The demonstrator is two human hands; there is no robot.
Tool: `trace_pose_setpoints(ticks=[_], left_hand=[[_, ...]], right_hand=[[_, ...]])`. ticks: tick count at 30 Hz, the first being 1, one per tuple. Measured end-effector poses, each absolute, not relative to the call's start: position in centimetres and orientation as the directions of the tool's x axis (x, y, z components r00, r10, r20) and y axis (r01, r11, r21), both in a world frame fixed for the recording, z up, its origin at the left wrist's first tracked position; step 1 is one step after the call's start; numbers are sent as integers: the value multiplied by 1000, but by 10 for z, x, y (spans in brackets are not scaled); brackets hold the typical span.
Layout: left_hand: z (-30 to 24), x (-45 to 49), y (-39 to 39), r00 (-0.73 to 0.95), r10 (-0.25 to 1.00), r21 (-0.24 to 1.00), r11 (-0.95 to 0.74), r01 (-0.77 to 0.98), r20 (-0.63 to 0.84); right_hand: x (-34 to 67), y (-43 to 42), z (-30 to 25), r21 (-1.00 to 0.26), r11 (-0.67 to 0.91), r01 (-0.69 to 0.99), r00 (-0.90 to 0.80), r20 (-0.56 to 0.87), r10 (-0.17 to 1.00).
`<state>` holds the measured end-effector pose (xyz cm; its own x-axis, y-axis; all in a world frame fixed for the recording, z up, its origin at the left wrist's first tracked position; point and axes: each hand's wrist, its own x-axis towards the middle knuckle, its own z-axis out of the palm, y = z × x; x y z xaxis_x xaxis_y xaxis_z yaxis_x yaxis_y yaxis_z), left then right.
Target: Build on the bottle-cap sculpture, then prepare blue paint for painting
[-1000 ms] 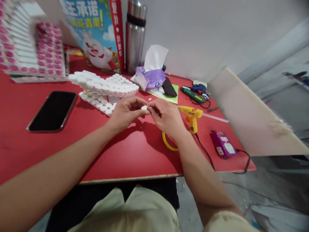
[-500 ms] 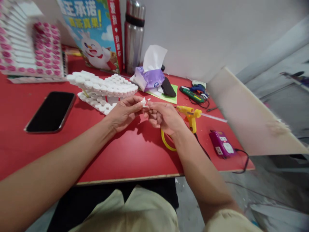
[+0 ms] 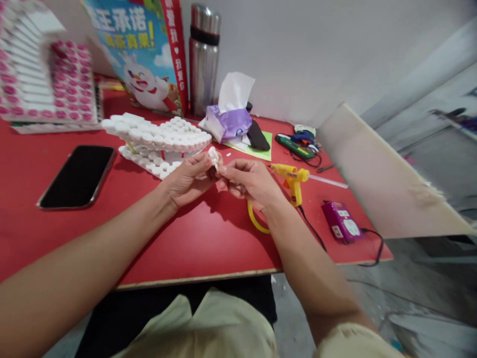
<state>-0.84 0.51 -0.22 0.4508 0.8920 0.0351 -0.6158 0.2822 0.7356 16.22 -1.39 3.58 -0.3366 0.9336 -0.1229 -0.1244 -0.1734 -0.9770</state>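
Observation:
Between the fingertips of my left hand (image 3: pixel 192 178) is a small white piece (image 3: pixel 213 157), too small to name more exactly. My right hand (image 3: pixel 248 181) pinches at the lower end of that same piece, its thumb and forefinger pressed together. Both hands hover over the red table (image 3: pixel 201 238). Just behind my left hand stands a white model of many round discs (image 3: pixel 156 134), in two tiers. A yellow glue gun (image 3: pixel 292 179) with a clear stick in its back lies right of my right hand, and a yellow ring (image 3: pixel 255 221) lies partly under my right forearm.
A black phone (image 3: pixel 78 176) lies at left. Behind are a pink-and-white model (image 3: pixel 74 84), a printed bag (image 3: pixel 145 64), a steel flask (image 3: pixel 204 64) and a tissue pack (image 3: pixel 229 122). At right are a green tool (image 3: pixel 296 147), a purple power socket (image 3: pixel 341 221) and a leaning board (image 3: pixel 391 184).
Both hands have shifted slightly left. The white piece is now turned more upright in my left fingers, and more of it shows. The view has tilted a little.

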Motion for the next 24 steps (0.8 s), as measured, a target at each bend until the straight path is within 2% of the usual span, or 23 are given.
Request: trace_pose_setpoints(ticks=[5, 7, 11, 14, 17, 21, 24], left_hand=[[-2, -9, 5, 441, 897, 743, 286, -605, 14], [-2, -8, 5, 414, 910, 800, 229, -555, 27], [0, -8, 4, 286, 956, 915, 66, -398, 56], [3, -11, 3, 240, 969, 967, -3, -254, 66], [6, -13, 1, 246, 967, 988, -26, -151, 63], [12, -9, -2, 275, 958, 981, -28, -192, 81], [13, -7, -3, 270, 959, 973, -25, -228, 89]], right_hand=[[172, -12, 44, -988, 82, -131, -140, 100, 985], [172, -13, 45, -988, 136, -73, -142, 146, 979], [170, -15, 46, -970, 189, 154, -177, 161, 971], [171, -14, 42, -922, 252, 295, -179, 206, 962], [172, -12, 37, -874, 334, 354, -213, 272, 938], [171, -14, 36, -811, 422, 405, -231, 356, 906], [170, -15, 38, -782, 436, 446, -235, 368, 900]])
